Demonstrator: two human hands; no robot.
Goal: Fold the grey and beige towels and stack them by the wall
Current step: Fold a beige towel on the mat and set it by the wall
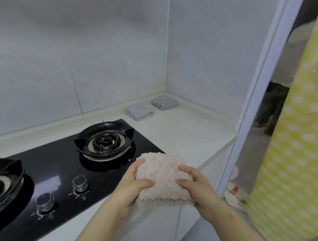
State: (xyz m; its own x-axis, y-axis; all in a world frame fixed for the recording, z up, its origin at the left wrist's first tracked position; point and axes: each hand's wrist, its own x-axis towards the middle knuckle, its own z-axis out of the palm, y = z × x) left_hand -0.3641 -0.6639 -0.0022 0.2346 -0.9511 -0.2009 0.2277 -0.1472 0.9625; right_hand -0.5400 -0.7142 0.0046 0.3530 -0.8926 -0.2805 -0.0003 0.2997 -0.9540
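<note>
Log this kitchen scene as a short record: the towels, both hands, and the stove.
beige towel: folded, held over the front edge of the counter
left hand: grips its left side
right hand: grips its right side
left grey towel: folded, on the counter by the back wall
corner grey towel: folded, beside the other, not stacked
stove: black, two burners, two knobs

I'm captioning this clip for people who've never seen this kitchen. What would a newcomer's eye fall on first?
First, the fluffy beige towel, folded into a pad and gripped between the left hand and right hand over the front edge of the counter. To its left lies the black gas hob. Back in the corner by the wall, a folded grey towel and a second grey towel lie side by side.
</note>
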